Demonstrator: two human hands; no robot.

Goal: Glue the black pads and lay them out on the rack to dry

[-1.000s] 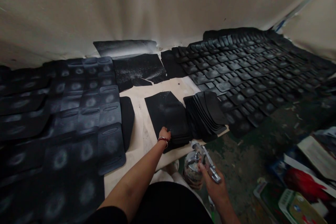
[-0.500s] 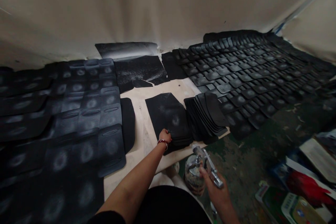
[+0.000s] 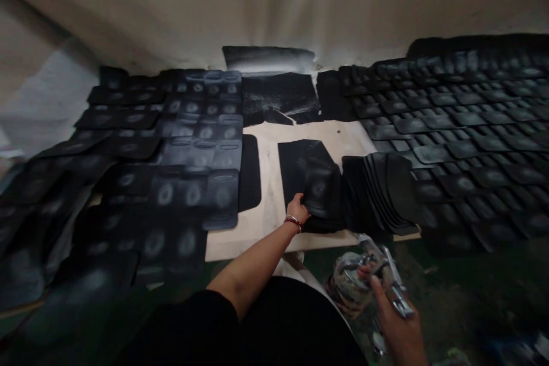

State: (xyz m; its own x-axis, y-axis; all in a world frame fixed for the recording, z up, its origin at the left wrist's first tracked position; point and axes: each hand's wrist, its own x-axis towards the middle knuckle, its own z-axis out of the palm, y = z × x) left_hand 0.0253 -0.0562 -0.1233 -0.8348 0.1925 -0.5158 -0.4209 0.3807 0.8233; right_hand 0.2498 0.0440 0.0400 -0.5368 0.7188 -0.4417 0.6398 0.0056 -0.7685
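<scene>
My left hand [image 3: 297,209], with a beaded bracelet at the wrist, is closed on the left edge of a black sheet [image 3: 319,186] with a pale sprayed spot. This sheet tops a low pile and looks bent up, slightly blurred. In my right hand [image 3: 398,320] is a metal spray gun [image 3: 386,274], fingers wrapped around its handle. A stained cup [image 3: 349,291] hangs beneath the gun, below the table's front edge. Just right of the pile stands a fanned stack of black sheets [image 3: 380,191].
Light board [image 3: 270,183] covers the table between the piles. Overlapping black pieces with whitish spots [image 3: 193,194] spread at left, and more rows [image 3: 463,148] at right. Speckled black sheets [image 3: 278,94] lie at the back, before a beige curtain-like wall [image 3: 274,6]. Dark green floor [image 3: 450,280] lies below.
My view has turned left, so everything appears farther right. The top sheet under my left hand now looks bent upward. The spray gun stays in my right hand.
</scene>
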